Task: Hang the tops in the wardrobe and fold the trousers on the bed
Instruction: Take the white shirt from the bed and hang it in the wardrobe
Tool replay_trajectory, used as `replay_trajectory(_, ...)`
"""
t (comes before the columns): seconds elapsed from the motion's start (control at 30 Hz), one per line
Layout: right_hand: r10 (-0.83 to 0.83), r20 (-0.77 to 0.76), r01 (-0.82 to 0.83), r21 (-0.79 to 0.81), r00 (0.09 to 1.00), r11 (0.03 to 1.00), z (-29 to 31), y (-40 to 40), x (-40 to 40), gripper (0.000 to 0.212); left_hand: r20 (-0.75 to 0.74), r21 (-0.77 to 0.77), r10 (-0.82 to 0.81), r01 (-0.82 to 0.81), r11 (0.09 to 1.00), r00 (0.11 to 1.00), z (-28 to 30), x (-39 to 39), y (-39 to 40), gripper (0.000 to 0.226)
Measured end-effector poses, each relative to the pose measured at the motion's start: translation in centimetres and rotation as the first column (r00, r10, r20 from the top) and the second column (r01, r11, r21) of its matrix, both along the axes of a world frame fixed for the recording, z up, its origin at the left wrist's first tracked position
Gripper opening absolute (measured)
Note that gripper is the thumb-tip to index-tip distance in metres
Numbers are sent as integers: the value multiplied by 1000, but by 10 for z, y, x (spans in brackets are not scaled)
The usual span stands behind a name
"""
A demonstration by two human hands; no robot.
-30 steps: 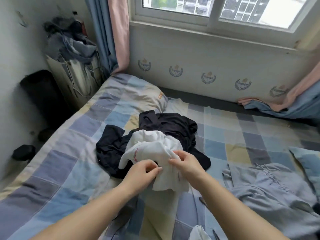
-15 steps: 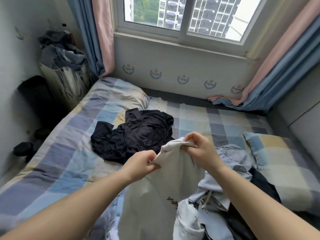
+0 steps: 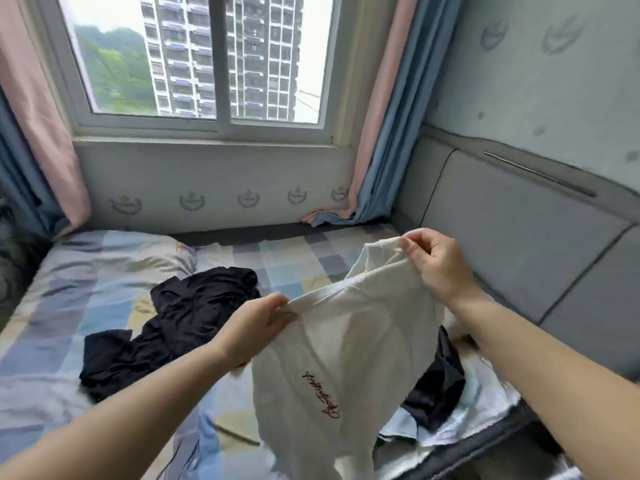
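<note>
White top (image 3: 346,341): held up over the checked bed (image 3: 69,306).
Room: window (image 3: 207,64) far, black garment (image 3: 166,323) left.
Grip: left hand (image 3: 254,327) and right hand (image 3: 434,263) pinch its upper edge.

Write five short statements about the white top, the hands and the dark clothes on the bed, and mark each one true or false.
1. Both hands hold the white cotton top with red embroidered script. True: the left hand and right hand each pinch its upper edge.
2. The top lies flat on the bed. False: it hangs lifted above the checked bedsheet.
3. A crumpled black garment lies on the sheet left of the top. True.
4. The window curtains are closed. False: the pink and blue curtains are drawn aside.
5. The top is on a hanger. False: none is visible.
</note>
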State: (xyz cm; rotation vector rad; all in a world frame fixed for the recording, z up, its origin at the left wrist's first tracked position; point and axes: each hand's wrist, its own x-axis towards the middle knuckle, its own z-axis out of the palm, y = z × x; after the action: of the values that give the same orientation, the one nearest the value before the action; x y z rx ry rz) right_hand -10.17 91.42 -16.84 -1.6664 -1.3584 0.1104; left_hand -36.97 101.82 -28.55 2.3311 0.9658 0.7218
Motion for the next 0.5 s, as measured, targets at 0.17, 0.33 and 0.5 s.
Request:
replay_trajectory(0.17, -355, 40, 340, 199, 934, 919, 30, -79, 2, 12, -212, 356, -200, 267, 896, 957, 54, 14, 16, 33)
replay_trajectory(0.33, -557, -17, 526, 352, 831, 774, 58, -172, -7, 6, -115, 434, -266, 290, 853, 957, 106, 59, 4, 25)
replay_trajectory(0.5, -703, -37, 670, 339, 711, 660, 92, -258, -8, 11, -91, 371, -381, 387, 844, 920, 160, 124, -54, 33)
